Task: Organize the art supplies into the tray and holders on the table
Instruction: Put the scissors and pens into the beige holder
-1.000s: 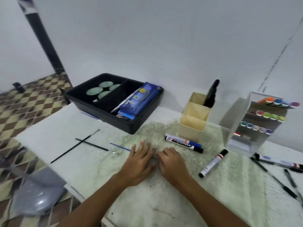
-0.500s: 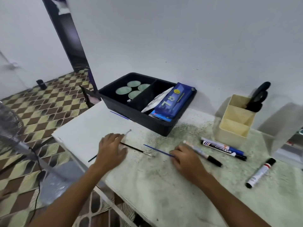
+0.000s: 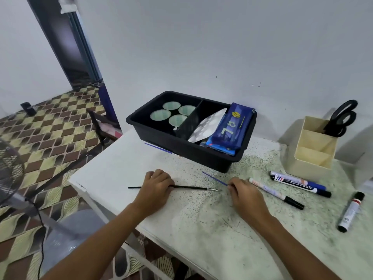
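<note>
My left hand [image 3: 158,183] has its fingers curled over a thin black paintbrush [image 3: 191,187] that lies flat on the white table [image 3: 113,170]. My right hand [image 3: 247,191] pinches the near end of a thin blue paintbrush [image 3: 214,178], whose far end points at the black tray [image 3: 161,139]. In the tray are several round paint cups [image 3: 160,114], a white palette [image 3: 209,124] and a blue pouch [image 3: 232,128]. A white marker with a black cap [image 3: 282,196] lies just right of my right hand.
A second blue brush [image 3: 160,148] lies against the tray's front left side. A beige divided holder [image 3: 311,153] with black scissors [image 3: 342,118] stands at the right. Two markers [image 3: 298,181] lie in front of it, and a red-banded marker [image 3: 351,211] lies further right. The table edge runs along the left.
My left hand has curled onto the black brush, which now lies level. My right hand has closed on the blue brush's end. The view has swung left.
</note>
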### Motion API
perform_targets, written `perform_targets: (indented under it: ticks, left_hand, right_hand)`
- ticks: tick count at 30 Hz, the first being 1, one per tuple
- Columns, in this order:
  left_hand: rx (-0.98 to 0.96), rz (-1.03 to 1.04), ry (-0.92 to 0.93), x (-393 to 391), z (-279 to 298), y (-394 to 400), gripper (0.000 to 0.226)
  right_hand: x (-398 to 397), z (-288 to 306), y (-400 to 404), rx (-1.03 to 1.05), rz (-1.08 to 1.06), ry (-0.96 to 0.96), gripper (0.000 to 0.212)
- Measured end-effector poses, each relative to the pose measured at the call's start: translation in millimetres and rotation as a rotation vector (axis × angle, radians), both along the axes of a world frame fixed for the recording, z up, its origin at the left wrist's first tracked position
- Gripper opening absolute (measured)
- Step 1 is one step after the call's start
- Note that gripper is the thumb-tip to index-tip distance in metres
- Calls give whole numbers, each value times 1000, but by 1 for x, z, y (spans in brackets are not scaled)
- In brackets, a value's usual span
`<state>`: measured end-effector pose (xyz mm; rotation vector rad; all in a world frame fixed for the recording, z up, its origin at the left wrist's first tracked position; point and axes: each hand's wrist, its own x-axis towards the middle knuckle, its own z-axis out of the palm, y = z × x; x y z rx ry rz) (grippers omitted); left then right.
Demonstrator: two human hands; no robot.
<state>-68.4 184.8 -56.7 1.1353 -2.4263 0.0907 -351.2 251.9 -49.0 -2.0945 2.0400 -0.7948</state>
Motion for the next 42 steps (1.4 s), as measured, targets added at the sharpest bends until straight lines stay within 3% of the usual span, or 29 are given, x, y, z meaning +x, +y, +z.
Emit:
perform_targets:
  ticks: [3,5,8,11,16,20,23,28,35,42]
  left_hand:
    - [-24,-9,25,3,1,-4,11]
    - [40,14,80,6,6,-6,8]
    - [359,76,267,7,20,-8,11]
    - [601,116,511,0,36,-7,17]
    - [1049,59,877,-16,55,3,12]
    - [1185,79,1052,-42,64,19,19]
    - [1218,90,1015,-60,64,30,25]
    - [1221,68,934,-79,68,41,28]
    - [1231,13,804,-101,69,49,26]
    - [1335,68,1079,-108,63,48,41]
  right_hand:
    - [0,5,-3,67,68,-191,18]
    - [0,11,-7,207,85,-487,33]
    - [-1,23,-13,466,186,-1098,47]
    - [2,34,-18,619,343,-1408,28]
    - [32,45,-27,485,264,-1391,26]
    - [53,51,-34,448,194,-1498,19]
    - [60,53,-36,425,150,-1488,11]
    - [53,57,-34,367,200,-1295,19]
    - [35,65,-36,385,148,-1344,17]
    - [7,62,-29,435,179,-1201,21]
